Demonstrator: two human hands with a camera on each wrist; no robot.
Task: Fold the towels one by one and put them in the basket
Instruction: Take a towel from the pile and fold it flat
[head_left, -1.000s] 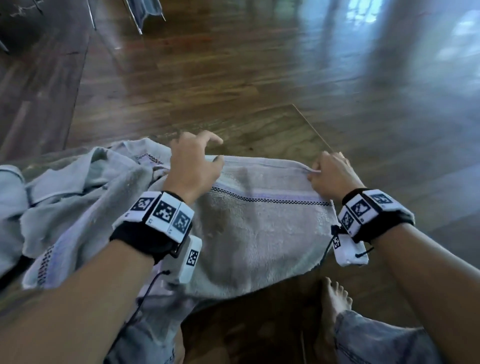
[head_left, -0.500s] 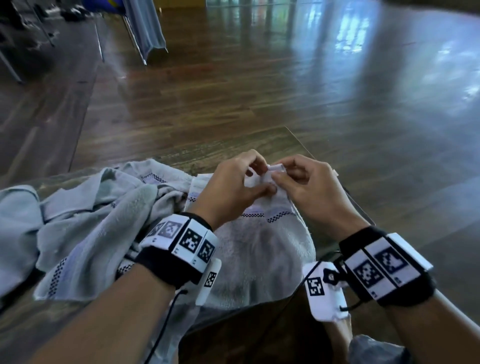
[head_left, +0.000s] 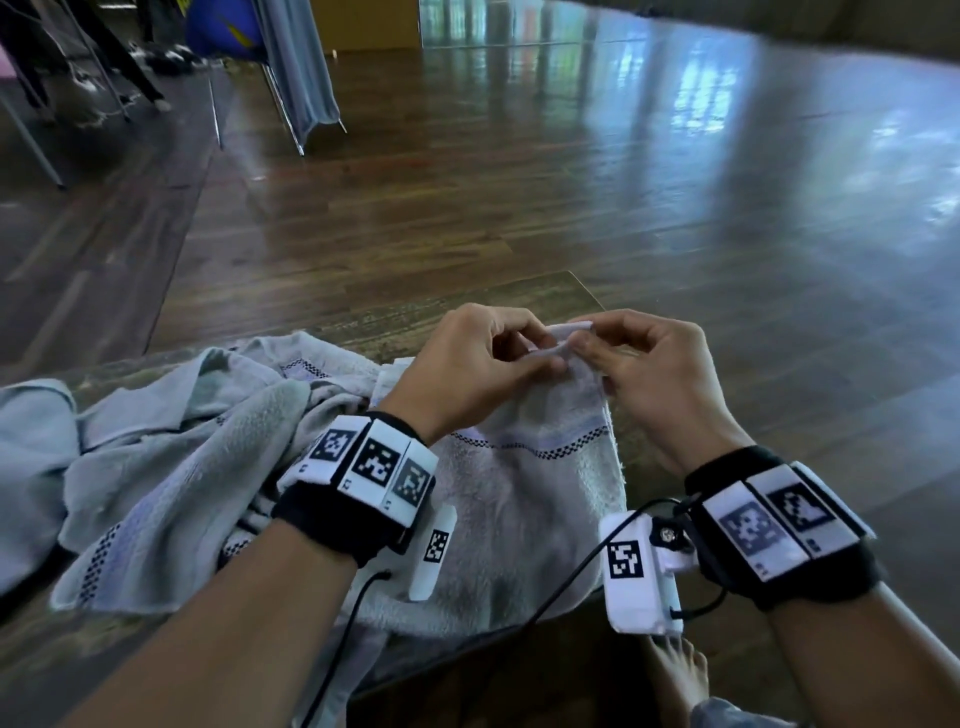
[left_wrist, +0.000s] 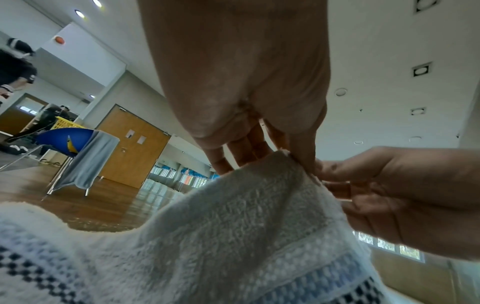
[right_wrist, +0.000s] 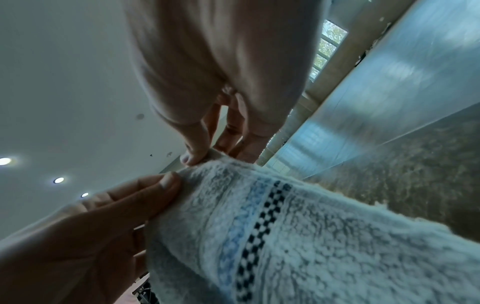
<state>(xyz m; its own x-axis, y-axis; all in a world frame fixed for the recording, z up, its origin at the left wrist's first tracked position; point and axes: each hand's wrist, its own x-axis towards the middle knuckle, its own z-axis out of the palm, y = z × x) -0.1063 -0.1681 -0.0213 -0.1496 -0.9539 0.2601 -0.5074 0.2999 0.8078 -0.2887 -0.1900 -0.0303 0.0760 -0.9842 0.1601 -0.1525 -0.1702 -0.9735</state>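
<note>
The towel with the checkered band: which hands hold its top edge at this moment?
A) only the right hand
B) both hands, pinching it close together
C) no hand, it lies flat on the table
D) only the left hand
B: the left hand and the right hand both pinch the raised edge of the towel, fingertips nearly meeting, as both wrist views confirm.

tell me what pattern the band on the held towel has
A black-and-white checkered line beside a pale blue stripe on the towel, clearest in the right wrist view.
</note>
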